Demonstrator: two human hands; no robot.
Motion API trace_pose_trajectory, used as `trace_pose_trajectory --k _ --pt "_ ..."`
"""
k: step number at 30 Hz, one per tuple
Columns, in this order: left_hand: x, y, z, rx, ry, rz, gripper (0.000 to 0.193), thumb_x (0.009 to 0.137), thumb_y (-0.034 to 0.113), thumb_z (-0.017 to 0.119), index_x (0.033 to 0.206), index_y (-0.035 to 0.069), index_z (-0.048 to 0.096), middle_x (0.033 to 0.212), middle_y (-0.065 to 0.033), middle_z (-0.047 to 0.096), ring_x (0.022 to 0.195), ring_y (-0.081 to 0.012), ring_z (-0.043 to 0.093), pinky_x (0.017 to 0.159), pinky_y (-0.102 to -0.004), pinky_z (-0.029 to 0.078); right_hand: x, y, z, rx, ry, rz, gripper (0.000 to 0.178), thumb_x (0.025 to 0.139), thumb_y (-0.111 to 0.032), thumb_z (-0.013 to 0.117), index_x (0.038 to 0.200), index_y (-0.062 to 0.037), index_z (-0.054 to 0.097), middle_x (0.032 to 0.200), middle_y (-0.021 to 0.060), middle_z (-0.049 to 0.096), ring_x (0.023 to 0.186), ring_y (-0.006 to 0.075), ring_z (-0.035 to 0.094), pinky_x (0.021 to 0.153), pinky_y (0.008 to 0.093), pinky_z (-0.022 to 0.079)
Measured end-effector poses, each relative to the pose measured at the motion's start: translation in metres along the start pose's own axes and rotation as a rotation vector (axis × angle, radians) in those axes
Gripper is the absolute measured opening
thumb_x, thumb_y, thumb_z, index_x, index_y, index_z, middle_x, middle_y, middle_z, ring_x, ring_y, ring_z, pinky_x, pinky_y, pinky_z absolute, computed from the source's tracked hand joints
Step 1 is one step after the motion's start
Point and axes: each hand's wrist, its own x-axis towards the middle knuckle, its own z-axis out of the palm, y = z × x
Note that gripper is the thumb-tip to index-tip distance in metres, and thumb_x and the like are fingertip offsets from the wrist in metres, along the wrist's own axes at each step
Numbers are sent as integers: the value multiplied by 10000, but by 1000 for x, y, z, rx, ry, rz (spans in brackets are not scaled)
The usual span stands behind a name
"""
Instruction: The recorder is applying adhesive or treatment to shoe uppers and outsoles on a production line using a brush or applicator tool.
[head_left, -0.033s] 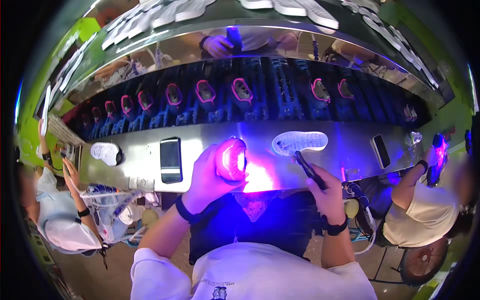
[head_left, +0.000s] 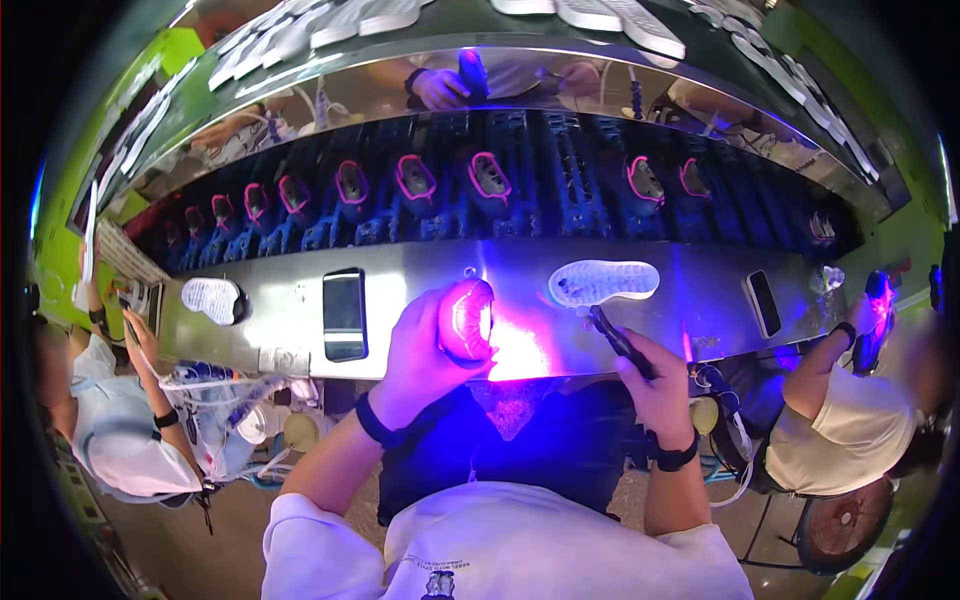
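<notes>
My left hand (head_left: 410, 350) is closed round a shoe upper (head_left: 466, 322), which glows pink and white under a strong violet light above the bench's near edge. My right hand (head_left: 655, 385) grips a black-handled brush (head_left: 622, 343). The brush slants up and left, its tip close to the near edge of a white shoe sole (head_left: 625, 280) lying on the metal bench. Whether the tip touches the sole I cannot tell.
Behind the metal bench (head_left: 280, 270) runs a dark blue rack (head_left: 575, 195) holding several pink-edged shoe uppers. A phone (head_left: 344, 315), a second phone (head_left: 763, 303) and another white sole (head_left: 212, 299) lie on the bench. More soles (head_left: 370, 18) line the shelf above. Co-workers sit left and right.
The view has shifted very slightly. My left hand with the shoe upper and my right hand with the brush stay almost in place.
</notes>
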Motion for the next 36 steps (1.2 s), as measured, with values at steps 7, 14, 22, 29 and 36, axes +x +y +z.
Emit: trace_pose_trajectory --k 7,14,22,29,36 --pt "-81 35 -4 134 5 146 859 730 415 868 1386 -7 509 1345 -220 579 1282 -401 554 1134 -563 375 2 -13 17 -166 -142 -99 372 878 17 710 1249 4 681 1011 137 744 901 202 719 816 311 541" --pt "-137 25 9 172 -125 193 609 854 183 663 1388 -52 489 1432 -254 526 1383 -414 481 1178 -644 273 6 9 54 -151 -319 22 340 920 -57 707 1255 -7 684 969 115 742 863 169 695 798 303 531" --pt "-142 18 11 225 -183 278 532 864 152 653 1344 -46 541 1403 -242 552 1371 -410 497 1174 -646 285 2 31 78 -53 -270 103 322 951 -104 700 1256 -2 682 1006 112 746 917 163 686 842 312 533" --pt "-140 19 11 234 -231 287 554 853 143 643 1363 -44 532 1407 -238 549 1376 -406 492 1161 -645 309 -40 25 70 44 -337 169 336 933 -90 713 1254 5 682 1040 109 752 940 169 693 876 315 535" --pt "-139 19 15 303 -267 338 516 863 174 599 1329 -45 569 1406 -246 558 1364 -401 511 1158 -638 317 -43 23 46 -20 -463 148 372 936 -120 706 1288 -5 669 1085 94 748 956 147 675 876 308 526"
